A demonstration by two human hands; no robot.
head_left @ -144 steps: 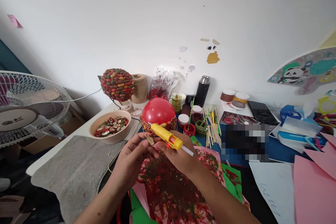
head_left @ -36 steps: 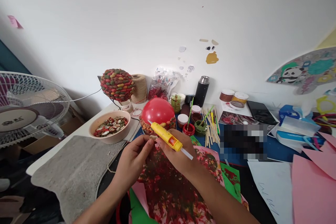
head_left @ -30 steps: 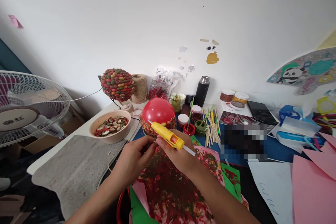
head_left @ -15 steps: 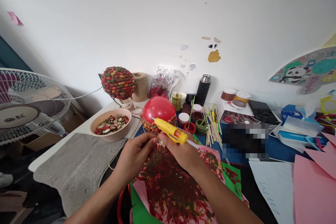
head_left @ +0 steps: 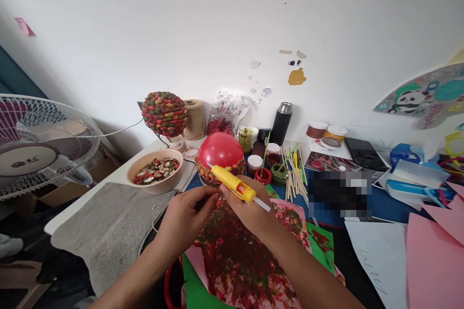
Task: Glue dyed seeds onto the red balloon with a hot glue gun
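Observation:
My right hand (head_left: 250,210) is closed around a yellow glue gun (head_left: 234,183), whose nozzle points up and left and whose glue stick pokes out at the back. Fingers pinched, my left hand (head_left: 190,212) meets the right fingertips just below the gun; whatever lies between its fingers is too small to make out. Right behind the gun stands a red balloon (head_left: 220,149), its lower part ringed with small red, green and orange pieces. Below both hands lies a paint-smeared pink sheet (head_left: 242,260).
A bowl (head_left: 155,186) of painted pieces sits left on a grey cloth (head_left: 101,231). Behind are a covered ball (head_left: 165,113), twine spool (head_left: 195,119), paint jars (head_left: 279,174), wooden sticks (head_left: 295,178) and a black flask (head_left: 282,123). A fan (head_left: 36,154) stands far left.
The glue gun has tipped slightly and shifted a little left and down with my right hand. A pale bit seen between my fingertips is now hidden. The view has shifted slightly.

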